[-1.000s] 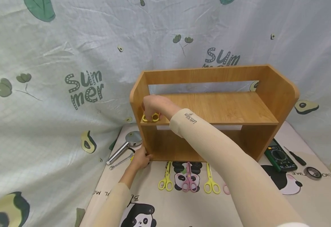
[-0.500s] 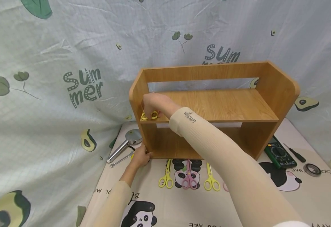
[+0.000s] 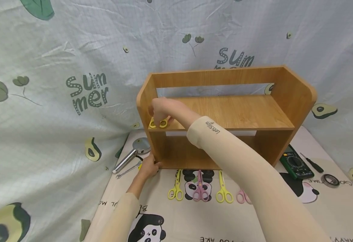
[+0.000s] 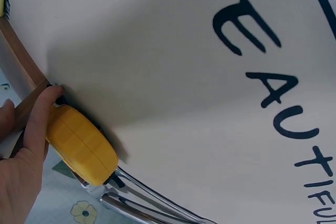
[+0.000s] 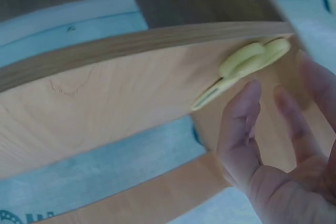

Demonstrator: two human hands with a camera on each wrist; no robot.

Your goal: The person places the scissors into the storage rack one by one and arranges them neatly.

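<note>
A wooden two-level shelf (image 3: 225, 112) stands on the table. On its upper board, at the left end, lies a pair of yellow scissors (image 5: 247, 66), handles toward the front edge. My right hand (image 3: 165, 111) is right over these scissors; in the right wrist view, its fingers (image 5: 239, 124) are loosely bent and spread, apart from the handles. My left hand (image 3: 148, 167) grips the shelf's lower left front corner, the panel between thumb and index finger (image 4: 39, 116). Beside that hand sits a yellow rounded casing (image 4: 83, 144) with black parts.
In front of the shelf lie yellow scissors (image 3: 175, 190), pink scissors (image 3: 200, 191), more yellow scissors (image 3: 224, 191) and partly hidden pink scissors (image 3: 242, 196). Left: a shower head (image 3: 141, 145) and a wrench (image 3: 128, 170). Right: a multimeter (image 3: 296, 164), a screwdriver (image 3: 314, 164), a tape roll (image 3: 330, 180).
The right forearm has shifted slightly to the right, uncovering more of the rightmost pink scissors. The left hand keeps its grip at the shelf corner. The head view has tilted a little.
</note>
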